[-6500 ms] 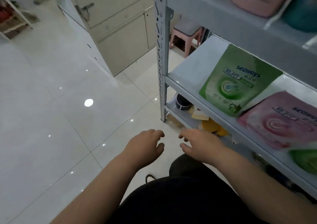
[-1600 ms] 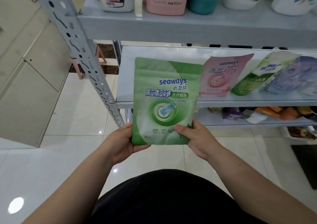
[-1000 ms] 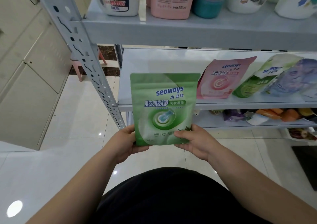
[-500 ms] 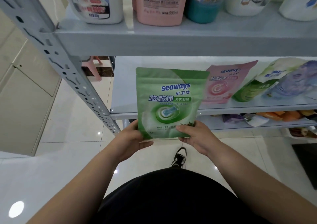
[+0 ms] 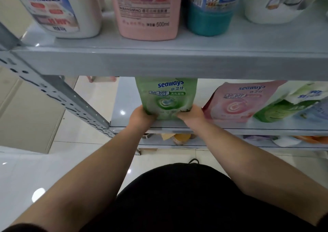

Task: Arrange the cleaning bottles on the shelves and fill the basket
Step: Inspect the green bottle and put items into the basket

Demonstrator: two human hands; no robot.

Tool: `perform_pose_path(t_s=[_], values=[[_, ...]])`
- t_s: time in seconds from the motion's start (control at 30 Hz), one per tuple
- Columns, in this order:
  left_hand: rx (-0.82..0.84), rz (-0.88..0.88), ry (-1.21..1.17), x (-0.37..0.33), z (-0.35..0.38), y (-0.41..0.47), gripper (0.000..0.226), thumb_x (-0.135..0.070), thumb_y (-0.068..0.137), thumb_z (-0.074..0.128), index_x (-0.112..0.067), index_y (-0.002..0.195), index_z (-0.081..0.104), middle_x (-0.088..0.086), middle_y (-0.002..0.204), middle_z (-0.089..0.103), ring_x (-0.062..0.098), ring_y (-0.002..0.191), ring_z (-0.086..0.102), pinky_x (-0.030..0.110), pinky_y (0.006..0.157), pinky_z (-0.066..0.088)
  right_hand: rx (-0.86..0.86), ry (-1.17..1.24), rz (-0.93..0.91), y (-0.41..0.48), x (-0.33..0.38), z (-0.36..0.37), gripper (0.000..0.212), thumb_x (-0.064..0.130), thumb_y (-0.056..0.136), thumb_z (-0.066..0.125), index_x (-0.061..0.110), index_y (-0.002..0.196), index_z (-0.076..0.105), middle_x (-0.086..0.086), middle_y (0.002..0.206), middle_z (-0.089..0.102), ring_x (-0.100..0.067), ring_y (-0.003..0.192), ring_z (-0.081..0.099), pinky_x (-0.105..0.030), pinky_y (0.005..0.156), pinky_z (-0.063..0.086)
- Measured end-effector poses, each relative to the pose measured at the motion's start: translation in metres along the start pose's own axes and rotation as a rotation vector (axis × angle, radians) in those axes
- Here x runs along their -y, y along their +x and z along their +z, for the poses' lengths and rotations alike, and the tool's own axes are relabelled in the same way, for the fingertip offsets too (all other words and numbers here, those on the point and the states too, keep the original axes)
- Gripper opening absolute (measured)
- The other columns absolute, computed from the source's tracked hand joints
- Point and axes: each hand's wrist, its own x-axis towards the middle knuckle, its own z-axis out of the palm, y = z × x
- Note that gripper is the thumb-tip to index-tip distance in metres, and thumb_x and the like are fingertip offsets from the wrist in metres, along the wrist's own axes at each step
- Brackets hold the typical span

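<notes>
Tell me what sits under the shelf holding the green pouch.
A lower shelf with yellow items and orange items; the middle shelf covers most of them.

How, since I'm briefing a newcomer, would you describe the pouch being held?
On the grey metal rack, look at the shelf below the bottles. At its left end stands the green Seaways pouch, left hand and right hand gripping its bottom corners; the pink pouch beside it leans unheld.

Bottles (image 5: 145, 9) stand in a row on the upper shelf (image 5: 159, 61). Below it, at the front of the middle shelf (image 5: 124, 107), a pouch (image 5: 166, 98) is upright between the left hand (image 5: 140, 115) and the right hand (image 5: 190, 114), with other pouches (image 5: 230, 104) leaning to its right. The lower shelf (image 5: 213, 145) lies under this one, and the post (image 5: 62, 96) is at the left.
</notes>
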Motion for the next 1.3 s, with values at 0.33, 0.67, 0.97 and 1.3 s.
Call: perform_pose_path(t_s=[0.33,0.67,0.97,1.3], values=[[-0.043,-0.08,0.042,0.014,-0.004,0.008,0.045,-0.036,0.08,0.081,-0.019,0.108,0.05,-0.004,0.089,0.064,0.008,0.074,0.057,0.027,0.055,0.038,-0.124,-0.273,-0.074,-0.009,-0.019,-0.007,0.036,0.035,0.09,0.076,0.017,0.111,0.052,-0.004,0.109,0.064,-0.025,0.094,0.064,-0.045,0.078,0.058],[-0.032,-0.079,0.151,0.006,0.002,0.011,0.051,-0.033,0.081,0.079,-0.012,0.121,0.054,0.003,0.102,0.063,0.027,0.089,0.059,0.034,0.069,0.045,-0.186,-0.371,-0.069,-0.011,-0.014,0.001,0.021,0.02,0.094,0.069,0.015,0.111,0.06,-0.006,0.107,0.062,-0.03,0.097,0.062,-0.045,0.081,0.057],[-0.143,0.245,0.278,0.036,0.006,-0.041,0.038,-0.017,0.088,0.07,-0.002,0.12,0.054,0.017,0.116,0.052,0.038,0.102,0.052,0.04,0.086,0.047,-0.177,-0.346,-0.087,-0.029,-0.024,0.0,0.006,0.015,0.098,0.061,0.013,0.1,0.055,-0.01,0.099,0.066,-0.032,0.091,0.063,-0.042,0.076,0.055],[0.09,0.44,0.856,0.043,0.012,-0.054,0.066,-0.047,0.096,0.051,-0.018,0.153,0.032,0.008,0.153,0.036,0.032,0.141,0.03,0.045,0.116,0.032,-0.086,-0.27,-0.13,-0.054,-0.028,-0.006,0.029,0.015,0.094,0.059,0.02,0.121,0.066,0.007,0.103,0.066,-0.018,0.096,0.063,-0.023,0.065,0.043]])
